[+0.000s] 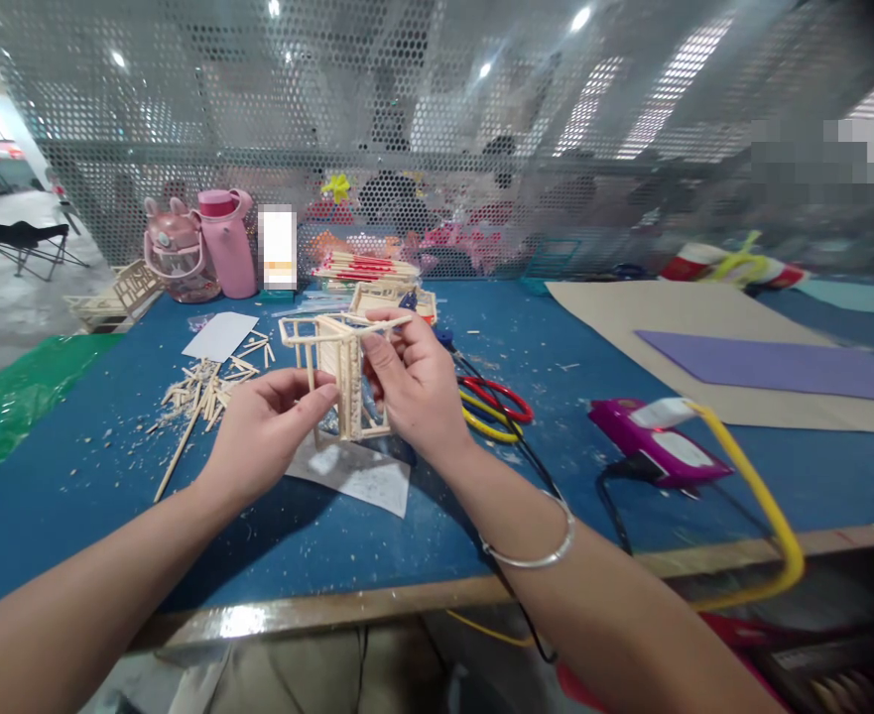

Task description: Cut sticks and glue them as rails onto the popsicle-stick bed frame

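Both hands hold up a small model made of wooden sticks [350, 387], a pale open frame with a closely slatted part in its middle. My left hand [273, 416] pinches its left side between thumb and fingers. On the other side, my right hand [422, 387] closes on the upper right part, where a thin stick juts out past the fingertips; I cannot tell whether that stick is loose or fixed. Below the model a white paper sheet [362, 481] lies on the blue table [317, 555]. Short cut sticks [202, 392] are heaped to the left, beside a white card [220, 337].
A purple glue gun [652, 446] with a yellow wire stand lies to the right, its black cable near my right forearm. Red-and-yellow handled tools [496, 407] are nearer. A pink bottle [226, 248] and bundled sticks [366, 268] stand behind, before a perforated metal screen [258, 119].
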The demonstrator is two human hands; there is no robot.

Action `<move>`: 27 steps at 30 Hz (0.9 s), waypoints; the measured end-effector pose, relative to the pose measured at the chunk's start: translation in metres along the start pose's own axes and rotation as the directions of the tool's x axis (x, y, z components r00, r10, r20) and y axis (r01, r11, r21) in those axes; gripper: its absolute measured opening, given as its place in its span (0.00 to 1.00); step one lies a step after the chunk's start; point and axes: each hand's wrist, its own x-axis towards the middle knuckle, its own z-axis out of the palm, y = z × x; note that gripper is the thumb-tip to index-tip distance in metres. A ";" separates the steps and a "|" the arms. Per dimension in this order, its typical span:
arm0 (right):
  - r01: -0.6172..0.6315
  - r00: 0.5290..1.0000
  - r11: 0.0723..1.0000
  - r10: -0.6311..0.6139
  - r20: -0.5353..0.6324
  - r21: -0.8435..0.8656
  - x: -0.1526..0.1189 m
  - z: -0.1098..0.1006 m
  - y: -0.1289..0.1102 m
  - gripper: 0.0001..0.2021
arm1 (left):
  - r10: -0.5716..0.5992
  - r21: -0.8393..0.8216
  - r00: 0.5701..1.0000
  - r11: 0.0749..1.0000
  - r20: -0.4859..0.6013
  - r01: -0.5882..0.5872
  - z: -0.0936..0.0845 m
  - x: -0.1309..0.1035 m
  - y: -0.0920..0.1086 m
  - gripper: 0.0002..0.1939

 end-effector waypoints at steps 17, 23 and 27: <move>-0.019 0.935 0.936 0.142 -0.326 0.352 0.023 -0.015 0.019 0.13 | 0.034 0.114 0.986 0.992 0.163 -0.053 0.006 -0.007 -0.020 0.36; -0.016 0.914 0.934 0.159 -0.374 0.358 0.016 -0.003 0.013 0.15 | -0.022 -0.159 0.987 0.986 0.160 0.047 0.039 -0.009 -0.029 0.39; -0.021 0.925 0.931 0.156 -0.346 0.365 0.010 0.003 0.009 0.14 | -0.024 -0.238 1.000 0.971 -0.001 0.023 0.036 -0.001 -0.028 0.29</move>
